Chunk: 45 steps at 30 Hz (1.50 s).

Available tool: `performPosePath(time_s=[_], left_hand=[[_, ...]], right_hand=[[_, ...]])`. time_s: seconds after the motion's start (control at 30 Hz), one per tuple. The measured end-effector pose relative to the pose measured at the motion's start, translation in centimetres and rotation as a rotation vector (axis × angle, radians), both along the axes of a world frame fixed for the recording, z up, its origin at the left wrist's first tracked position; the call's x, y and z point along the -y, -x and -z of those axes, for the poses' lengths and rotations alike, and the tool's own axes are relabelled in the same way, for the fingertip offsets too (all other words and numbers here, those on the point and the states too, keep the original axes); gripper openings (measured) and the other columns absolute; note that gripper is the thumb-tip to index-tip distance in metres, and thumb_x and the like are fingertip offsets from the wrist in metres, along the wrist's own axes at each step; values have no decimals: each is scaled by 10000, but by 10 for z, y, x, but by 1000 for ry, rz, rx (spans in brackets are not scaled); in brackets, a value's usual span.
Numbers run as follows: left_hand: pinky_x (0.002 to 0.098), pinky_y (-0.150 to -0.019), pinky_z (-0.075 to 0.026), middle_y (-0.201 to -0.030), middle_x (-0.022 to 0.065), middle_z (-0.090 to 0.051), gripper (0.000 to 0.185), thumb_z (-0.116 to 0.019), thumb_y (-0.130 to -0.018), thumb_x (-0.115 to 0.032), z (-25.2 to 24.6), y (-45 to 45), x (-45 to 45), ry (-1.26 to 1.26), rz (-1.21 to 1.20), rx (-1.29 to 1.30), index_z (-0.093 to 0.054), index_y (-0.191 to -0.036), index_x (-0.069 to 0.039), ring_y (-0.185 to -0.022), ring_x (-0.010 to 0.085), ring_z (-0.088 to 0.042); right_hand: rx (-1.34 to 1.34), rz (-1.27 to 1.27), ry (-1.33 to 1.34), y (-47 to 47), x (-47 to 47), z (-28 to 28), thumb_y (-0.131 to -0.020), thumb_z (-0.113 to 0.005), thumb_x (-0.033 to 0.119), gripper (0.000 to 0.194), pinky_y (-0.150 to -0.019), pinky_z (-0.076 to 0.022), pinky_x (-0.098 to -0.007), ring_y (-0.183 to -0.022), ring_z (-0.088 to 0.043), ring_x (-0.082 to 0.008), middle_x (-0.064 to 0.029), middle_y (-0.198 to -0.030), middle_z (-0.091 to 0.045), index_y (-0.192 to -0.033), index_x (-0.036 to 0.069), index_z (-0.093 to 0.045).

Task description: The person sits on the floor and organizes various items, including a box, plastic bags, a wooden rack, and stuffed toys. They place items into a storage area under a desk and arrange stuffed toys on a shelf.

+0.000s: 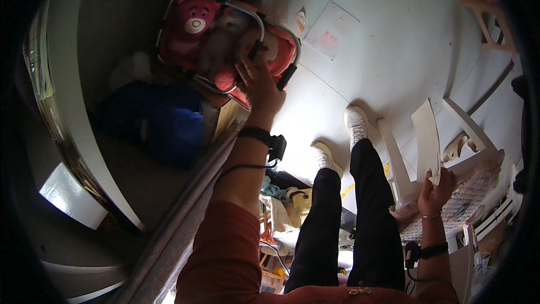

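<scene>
A red-lined basket (283, 46) with a metal rim stands at the upper left, holding several plush toys. One is a dark pink toy bear (195, 14) with a pale muzzle; a paler plush toy (230, 21) sits beside it. My left hand (263, 86) reaches over the basket's near side, fingers spread, its fingertips by the black grip (255, 50) of the curved handle. Whether they touch it is unclear. On the right, my right hand (438, 190) pinches the lower end of a long white strip (426, 135), perhaps paper or card, which stands up from the fingers.
A thin sheet (332, 29) with red print and a small scrap (300, 20) lie on the tiled floor. Blue fabric (177, 126) lies below the basket. White chair-like furniture (392, 160) and a quilted pad (468, 198) surround my right hand. Clutter (282, 211) lies behind my legs.
</scene>
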<state>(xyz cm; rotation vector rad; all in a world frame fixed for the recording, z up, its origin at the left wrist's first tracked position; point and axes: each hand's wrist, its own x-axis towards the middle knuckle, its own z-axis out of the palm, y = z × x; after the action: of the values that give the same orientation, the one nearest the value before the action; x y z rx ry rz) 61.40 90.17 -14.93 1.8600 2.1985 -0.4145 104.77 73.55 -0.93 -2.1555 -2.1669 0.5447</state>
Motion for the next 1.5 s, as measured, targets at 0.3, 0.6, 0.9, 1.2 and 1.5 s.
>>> performPosePath(time_s=[0.3, 0.6, 0.9, 1.2, 1.5], left_hand=[[478, -973, -441, -1331, 229, -479, 692, -727, -746, -173, -62, 98, -45, -159, 16, 135, -431, -1345, 8, -1233, 390, -474], [437, -1078, -352, -1379, 296, -419, 884, -784, -738, -367, -67, 52, -65, -191, 78, 454, -373, -1380, 78, -1280, 410, -427], [426, -1073, -382, -1433, 225, -388, 840, -689, -856, -390, -94, 91, -183, -426, -469, 883, -245, -1496, -76, -1318, 313, -435], [447, -1093, -363, -1340, 190, -409, 737, -498, -953, -520, -90, 92, -232, -431, -1042, 1339, -268, -1436, -13, -1220, 298, -498], [512, -1052, -379, -1352, 169, -389, 695, -449, -955, -560, -83, 105, -245, -344, -1063, 1445, -306, -1433, -76, -1112, 337, -513]], right_hand=[[34, 25, -18, -1, 3, 3, -910, -517, 165, 171, -868, -395, -477, -831, -547, -346, -144, -864, -575, -937, 8, -582], [-14, 37, -13, 0, -2, -2, -851, -555, 144, 124, -863, -397, -479, -819, -543, -340, -141, -860, -571, -872, 22, -563], [-2, 10, -79, 0, -6, -5, -859, -544, 127, 107, -856, -393, -482, -805, -527, -343, -132, -842, -547, -864, 20, -547], [-16, 57, -15, 2, -9, -7, -829, -545, 126, 115, -863, -383, -474, -797, -533, -321, -128, -814, -566, -821, 11, -551], [-25, 40, -41, 2, -9, -6, -859, -525, 114, 99, -887, -375, -470, -803, -527, -303, -122, -831, -563, -824, 23, -545]])
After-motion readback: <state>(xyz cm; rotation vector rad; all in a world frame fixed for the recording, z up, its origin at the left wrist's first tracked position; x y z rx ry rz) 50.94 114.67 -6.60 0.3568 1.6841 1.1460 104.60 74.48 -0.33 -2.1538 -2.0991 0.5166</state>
